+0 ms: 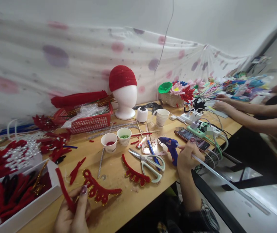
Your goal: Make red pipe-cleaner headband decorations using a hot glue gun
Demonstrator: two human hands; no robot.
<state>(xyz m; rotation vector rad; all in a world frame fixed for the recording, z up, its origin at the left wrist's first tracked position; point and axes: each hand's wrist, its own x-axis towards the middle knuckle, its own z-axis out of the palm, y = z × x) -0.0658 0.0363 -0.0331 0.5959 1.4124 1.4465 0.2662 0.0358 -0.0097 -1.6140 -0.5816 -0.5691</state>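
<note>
A red fuzzy strip (64, 189) is held between the closed fingers of my left hand (74, 212), low at the table's near edge. My right hand (189, 156) is at the back end of a blue glue gun (171, 147), with its fingers closed around the long clear glue stick (233, 186) that sticks out to the right. Beside my left hand lies a red curved piece with gold trim (101, 191). A similar red piece (135, 174) rests near the scissors (150, 163), whose handles are pale green.
Two paper cups with red beads (109, 143) and green beads (124, 136) stand mid-table. Behind are a red basket (87, 123) and a white foam head (125, 100). A white box (31, 205) is at left. A phone (192, 139) and cables lie right, near another person's arms (252, 113).
</note>
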